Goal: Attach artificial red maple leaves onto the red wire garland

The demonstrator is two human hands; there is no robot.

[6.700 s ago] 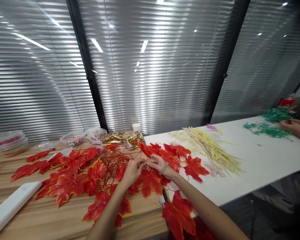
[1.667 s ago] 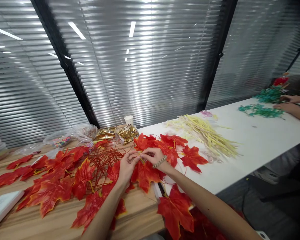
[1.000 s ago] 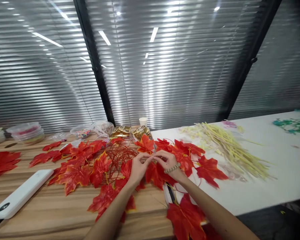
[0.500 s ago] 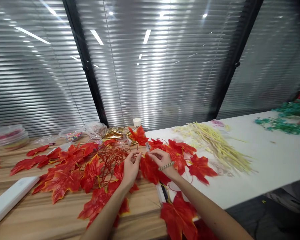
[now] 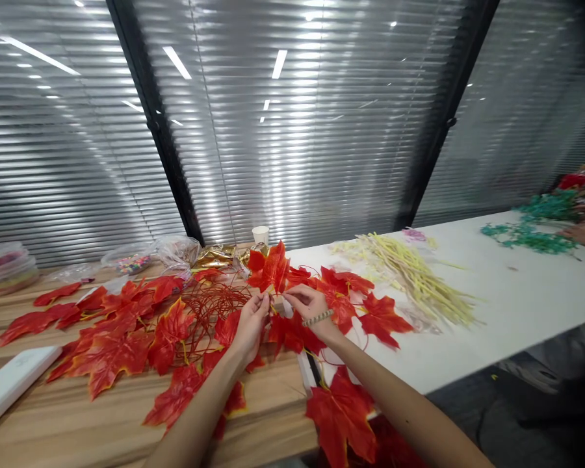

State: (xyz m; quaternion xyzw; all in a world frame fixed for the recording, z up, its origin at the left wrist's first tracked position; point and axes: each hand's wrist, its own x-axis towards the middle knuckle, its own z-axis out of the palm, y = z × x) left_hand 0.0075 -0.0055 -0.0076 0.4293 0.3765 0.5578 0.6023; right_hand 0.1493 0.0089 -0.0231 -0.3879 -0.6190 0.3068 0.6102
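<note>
My left hand and my right hand meet at mid-table, fingertips pinching the base of a red artificial maple leaf that stands upright above them. A thin red wire stem runs from the left fingers toward a tangle of red wire stems just left of the hands. A bead bracelet circles my right wrist. Many loose red maple leaves lie around and under both hands.
A wooden table joins a white table. Yellow stems lie right of the leaves. Gold foil bags, a paper cup, clear tubs and a white box sit nearby. Another person's hand works green foliage far right.
The leaf pinched between my hands has been raised and now stands upright above my fingers. My hands stay close together; the camera view shifted slightly.
</note>
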